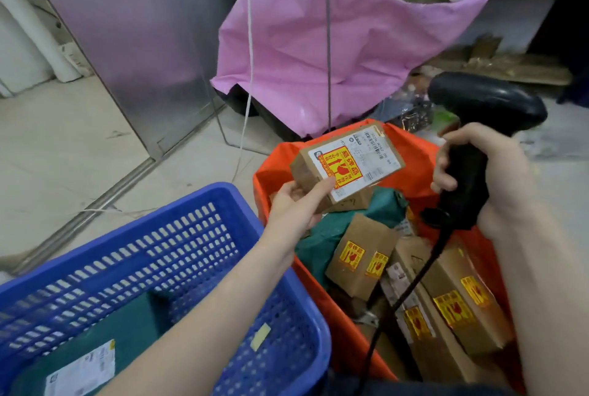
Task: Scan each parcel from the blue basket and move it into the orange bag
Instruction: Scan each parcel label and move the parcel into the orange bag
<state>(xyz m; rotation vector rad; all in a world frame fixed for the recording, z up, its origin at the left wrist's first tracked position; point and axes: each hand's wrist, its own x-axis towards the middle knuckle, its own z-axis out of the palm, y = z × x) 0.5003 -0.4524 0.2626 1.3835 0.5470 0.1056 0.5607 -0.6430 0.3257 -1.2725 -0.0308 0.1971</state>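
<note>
While the left hand (294, 204) pinches a cardboard parcel (347, 163) over the orange bag (271, 166), right hand (471, 172) grips the scanner (471, 140). Bag holds several boxes; blue basket (197, 236) has at least one green parcel (105, 341) left.

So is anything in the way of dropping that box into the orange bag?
Nothing visible blocks it. The left hand holds the cardboard box right over the open orange bag. Below it lie only parcels already in the bag, like a green parcel.
</note>
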